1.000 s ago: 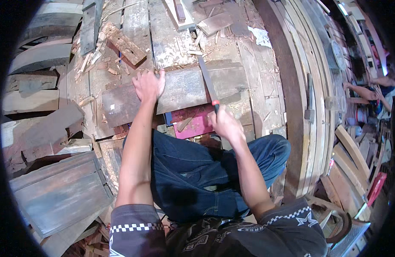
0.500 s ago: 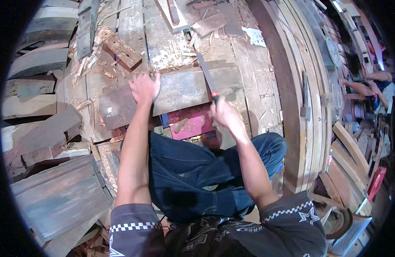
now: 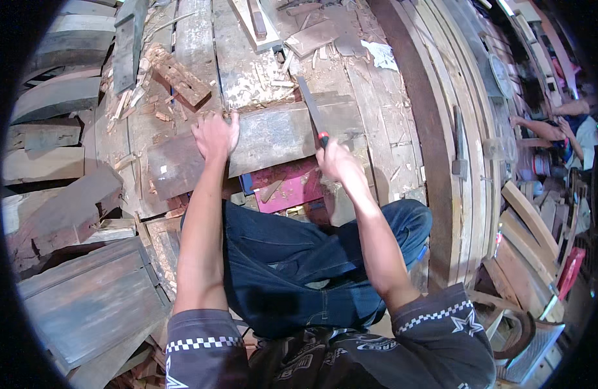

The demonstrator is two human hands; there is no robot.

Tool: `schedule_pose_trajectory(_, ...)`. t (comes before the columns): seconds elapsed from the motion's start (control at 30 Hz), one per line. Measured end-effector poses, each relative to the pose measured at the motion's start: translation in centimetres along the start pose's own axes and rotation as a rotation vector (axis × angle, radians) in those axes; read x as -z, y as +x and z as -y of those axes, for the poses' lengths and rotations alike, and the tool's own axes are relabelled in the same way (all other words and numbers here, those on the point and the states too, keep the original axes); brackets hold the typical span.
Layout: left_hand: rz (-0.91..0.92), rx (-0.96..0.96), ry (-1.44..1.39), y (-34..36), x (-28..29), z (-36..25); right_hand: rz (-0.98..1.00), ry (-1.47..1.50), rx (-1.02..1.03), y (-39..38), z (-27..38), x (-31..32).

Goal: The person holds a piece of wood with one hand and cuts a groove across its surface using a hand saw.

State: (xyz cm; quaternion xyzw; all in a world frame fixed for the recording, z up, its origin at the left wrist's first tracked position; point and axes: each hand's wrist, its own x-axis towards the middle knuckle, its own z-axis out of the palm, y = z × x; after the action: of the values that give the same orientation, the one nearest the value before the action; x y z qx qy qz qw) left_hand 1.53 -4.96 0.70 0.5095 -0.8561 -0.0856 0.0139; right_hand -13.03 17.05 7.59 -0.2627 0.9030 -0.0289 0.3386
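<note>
A weathered grey board [image 3: 269, 133] lies across the planks before my crossed legs. My left hand [image 3: 214, 135] grips its left half, fingers curled at the far edge. My right hand [image 3: 332, 157] is closed on the handle of a saw [image 3: 309, 104] with red and black on the handle; the long blade points away from me across the board's right part. Underneath the near edge shows a pink panel [image 3: 290, 189] with wood bits on it.
Chipped wood [image 3: 181, 76], offcuts and shavings lie beyond the board. Stacked timber [image 3: 39, 162] fills the left; long beams [image 3: 441, 214] run along the right, with a hammer-like tool [image 3: 459, 146] on them. Another person's arms [image 3: 535, 129] show at the far right.
My right hand and the saw have moved slightly away from me. My left hand stays on the board. The whole view has shifted slightly.
</note>
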Motion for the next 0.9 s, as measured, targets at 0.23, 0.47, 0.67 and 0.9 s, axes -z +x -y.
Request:
schedule_pose_trajectory(0.23, -0.023, 0.0, 0.004, 0.3, -0.6, 0.7, -0.028, -0.013, -0.009, -3.1, -0.1, -0.6)
schedule_pose_trajectory(0.47, 0.029, -0.002, 0.023, 0.1, -0.1, -0.4, 0.132, 0.017, -0.073, 1.1, 0.0, 1.4)
schedule_pose_trajectory(0.67, 0.003, 0.012, 0.018, 0.1, -0.3, 1.0, 0.005, -0.063, -0.039, -1.8, -0.8, 0.4)
schedule_pose_trajectory(0.9, 0.023, -0.006, 0.03, 0.2, -0.1, 0.0, 0.071, -0.044, -0.125, 0.6, -0.2, 3.1)
